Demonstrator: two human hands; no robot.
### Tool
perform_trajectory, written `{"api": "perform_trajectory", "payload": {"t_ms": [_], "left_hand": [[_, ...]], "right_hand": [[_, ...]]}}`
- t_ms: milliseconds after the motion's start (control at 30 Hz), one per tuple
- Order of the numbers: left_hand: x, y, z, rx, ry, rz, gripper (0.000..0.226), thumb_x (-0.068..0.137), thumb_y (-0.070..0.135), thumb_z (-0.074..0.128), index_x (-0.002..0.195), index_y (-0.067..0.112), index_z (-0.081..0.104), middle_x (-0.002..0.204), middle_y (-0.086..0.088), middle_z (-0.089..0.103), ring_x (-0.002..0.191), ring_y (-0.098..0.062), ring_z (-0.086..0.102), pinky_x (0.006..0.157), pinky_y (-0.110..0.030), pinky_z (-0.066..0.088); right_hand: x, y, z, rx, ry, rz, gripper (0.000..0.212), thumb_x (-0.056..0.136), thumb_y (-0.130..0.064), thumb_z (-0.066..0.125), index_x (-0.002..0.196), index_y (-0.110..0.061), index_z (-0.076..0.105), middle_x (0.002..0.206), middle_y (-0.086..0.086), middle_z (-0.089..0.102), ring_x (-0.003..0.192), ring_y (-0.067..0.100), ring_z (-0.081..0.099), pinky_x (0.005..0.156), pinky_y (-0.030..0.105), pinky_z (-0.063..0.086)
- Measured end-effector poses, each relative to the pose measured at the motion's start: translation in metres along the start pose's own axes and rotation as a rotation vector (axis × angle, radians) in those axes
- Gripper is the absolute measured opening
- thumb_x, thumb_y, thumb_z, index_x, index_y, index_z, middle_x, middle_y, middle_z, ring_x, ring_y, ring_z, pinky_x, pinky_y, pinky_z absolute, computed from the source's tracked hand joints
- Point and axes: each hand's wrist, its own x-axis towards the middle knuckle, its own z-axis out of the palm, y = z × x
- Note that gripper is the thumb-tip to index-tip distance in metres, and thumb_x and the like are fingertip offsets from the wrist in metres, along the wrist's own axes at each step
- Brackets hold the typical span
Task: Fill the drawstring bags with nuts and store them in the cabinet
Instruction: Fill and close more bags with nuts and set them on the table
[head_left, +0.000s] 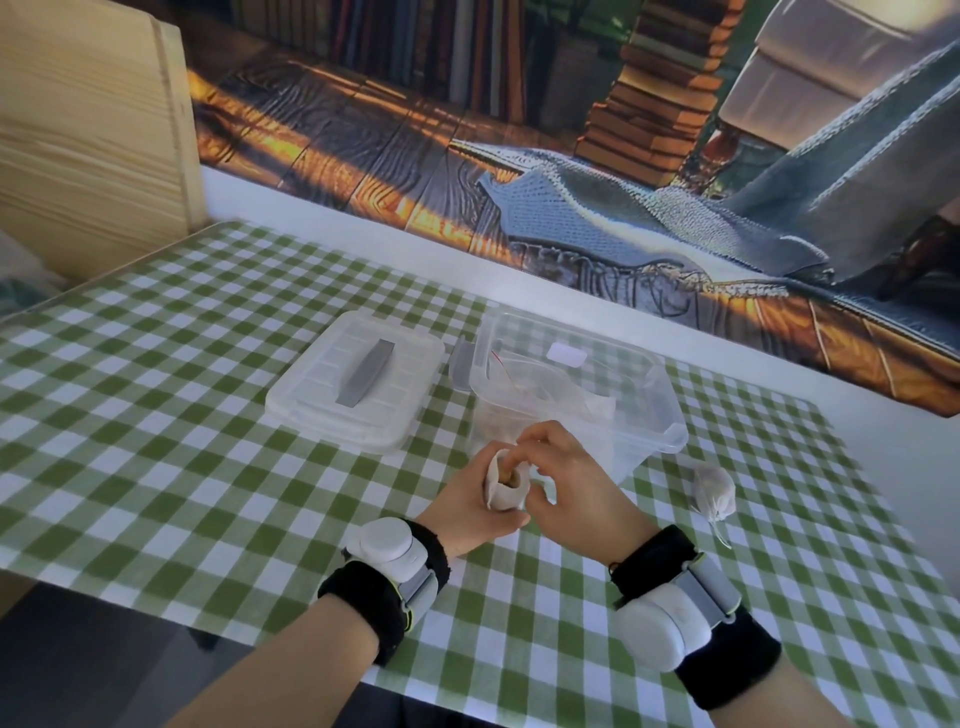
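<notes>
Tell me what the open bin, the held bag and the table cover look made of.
Open bin: clear glossy plastic; the checks show through its walls. Bag: off-white matte cloth, likely; it creases softly. Table cover: green-white checks, lies flat; cloth or vinyl, unclear.

Looks down on a green-and-white checked tablecloth (156, 415) from 6 to 9 o'clock. Faces, from 11 to 3 o'clock, a printed backdrop (415, 130) (book spines, plank floor, knitted blanket, armchair) above a strip of white wall (363, 231). Meets a pale pine panel (88, 145) at 10 o'clock. Catches dark floor (78, 649) at 7 o'clock, soft even light throughout.
</notes>
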Motion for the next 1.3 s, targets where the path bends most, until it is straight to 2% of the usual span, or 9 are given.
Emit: {"api": "perform_trajectory", "payload": {"t_ms": [167,533,767,900,1000,1067,1167,1233,1300], "left_hand": [[0.0,0.004,0.0,-0.022,-0.01,-0.011,0.036,0.075,-0.004,0.072,0.094,0.019,0.052,0.074,0.014,0.05,0.065,0.006,0.049,0.061,-0.009,0.04],[-0.002,0.011,0.0,-0.037,-0.002,-0.047,0.037,0.059,0.021,0.082,0.084,0.026,0.055,0.067,0.023,0.054,0.064,0.002,0.051,0.06,-0.011,0.04],[-0.002,0.011,0.0,-0.037,-0.01,-0.055,0.038,0.066,0.006,0.084,0.082,0.025,0.055,0.066,0.025,0.055,0.064,0.005,0.052,0.061,-0.01,0.041],[-0.003,0.012,-0.001,-0.044,-0.006,-0.051,0.039,0.061,0.008,0.086,0.089,0.019,0.06,0.091,0.006,0.067,0.086,-0.002,0.064,0.074,-0.016,0.049],[-0.002,0.01,-0.002,-0.026,0.012,-0.043,0.047,0.054,0.026,0.087,0.091,0.023,0.059,0.102,-0.006,0.066,0.098,-0.014,0.064,0.084,-0.029,0.054],[-0.003,0.01,-0.002,-0.032,0.026,-0.06,0.05,0.052,0.028,0.087,0.092,0.026,0.057,0.104,-0.008,0.063,0.104,-0.02,0.063,0.088,-0.041,0.055],[-0.004,0.011,-0.002,-0.056,0.015,-0.071,0.049,0.053,0.024,0.085,0.091,0.027,0.055,0.1,-0.005,0.06,0.106,-0.025,0.062,0.085,-0.051,0.055],[-0.004,0.013,-0.002,-0.045,0.011,-0.062,0.047,0.054,0.024,0.084,0.09,0.028,0.054,0.1,-0.009,0.059,0.106,-0.026,0.062,0.086,-0.053,0.053],[-0.004,0.012,-0.002,-0.039,0.012,-0.059,0.046,0.055,0.025,0.085,0.089,0.03,0.054,0.103,-0.012,0.059,0.106,-0.028,0.062,0.087,-0.055,0.052]], "right_hand": [[-0.002,-0.002,-0.001,-0.013,-0.079,0.014,0.023,0.082,-0.006,0.054,0.099,-0.018,0.063,0.113,-0.008,0.042,0.108,0.009,0.044,0.086,0.014,0.041],[-0.001,-0.002,-0.003,0.036,-0.014,0.081,0.034,0.082,-0.001,0.051,0.107,-0.018,0.067,0.111,-0.009,0.048,0.107,0.008,0.048,0.086,0.012,0.041],[-0.002,0.003,-0.002,0.1,-0.027,0.042,0.038,0.081,0.003,0.052,0.106,-0.02,0.068,0.106,-0.007,0.052,0.099,0.008,0.053,0.082,0.008,0.04],[0.002,-0.011,-0.027,0.218,0.248,-0.052,0.032,0.07,0.003,0.042,0.079,-0.015,0.067,0.084,-0.005,0.062,0.079,0.009,0.058,0.066,0.012,0.044],[0.019,-0.02,-0.054,0.242,0.428,0.019,0.033,0.074,0.008,0.039,0.073,-0.012,0.065,0.075,-0.011,0.06,0.07,0.013,0.057,0.061,0.009,0.041],[0.041,-0.019,-0.062,0.168,0.295,0.165,0.036,0.079,0.012,0.038,0.082,-0.008,0.069,0.08,-0.009,0.063,0.08,0.015,0.059,0.072,0.012,0.045],[0.079,-0.012,-0.063,0.15,-0.008,0.335,0.028,0.085,0.004,0.043,0.095,0.003,0.069,0.101,0.012,0.069,0.099,0.026,0.062,0.094,0.035,0.049],[0.101,-0.011,-0.059,0.078,-0.212,0.402,0.023,0.088,-0.004,0.049,0.093,0.012,0.064,0.102,0.025,0.065,0.089,0.031,0.061,0.084,0.036,0.051],[0.116,-0.01,-0.053,-0.156,-0.413,0.445,0.022,0.092,-0.013,0.047,0.08,0.001,0.059,0.086,0.016,0.059,0.075,0.02,0.051,0.065,0.021,0.041]]}}
